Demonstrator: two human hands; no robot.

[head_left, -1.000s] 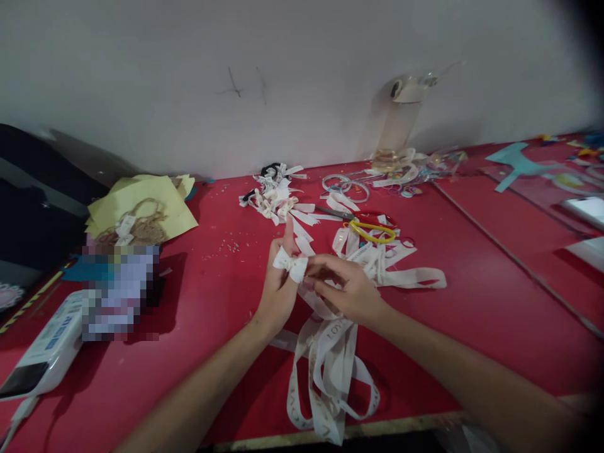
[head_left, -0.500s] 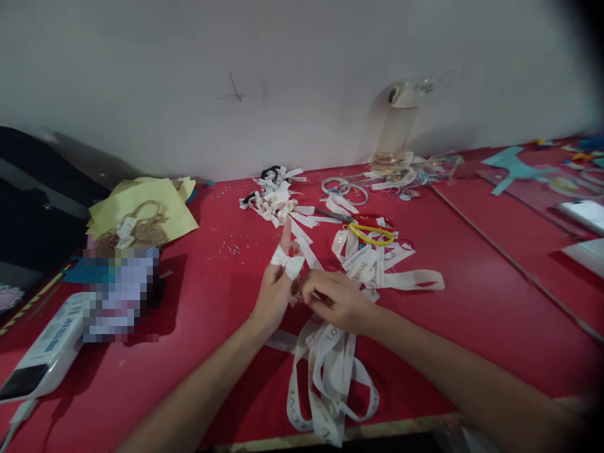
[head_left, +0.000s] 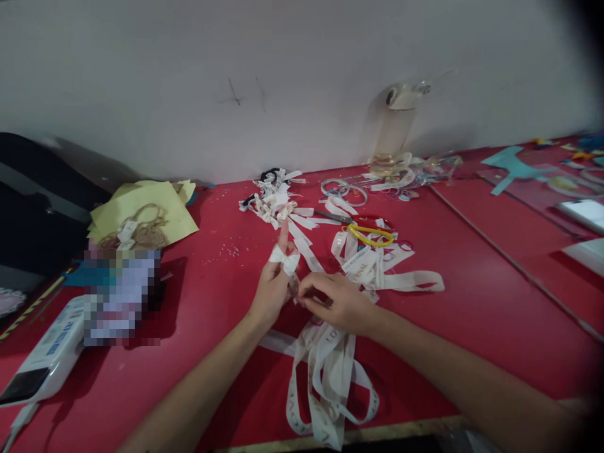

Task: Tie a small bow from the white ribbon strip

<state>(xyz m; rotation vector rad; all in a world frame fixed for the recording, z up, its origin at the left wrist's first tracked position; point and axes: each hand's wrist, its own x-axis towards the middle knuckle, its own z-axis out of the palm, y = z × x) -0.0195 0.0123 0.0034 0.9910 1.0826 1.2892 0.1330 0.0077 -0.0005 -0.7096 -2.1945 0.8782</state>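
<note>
My left hand holds its forefinger up with a white ribbon loop wrapped around it. My right hand sits just beside it, pinching the ribbon's tail. Loose ribbon trails below my right hand; yellow-handled scissors lie beyond it on the red table.

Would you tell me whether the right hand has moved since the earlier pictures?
Yes. The right hand has slid slightly toward the near table edge, away from the scissors.
</note>
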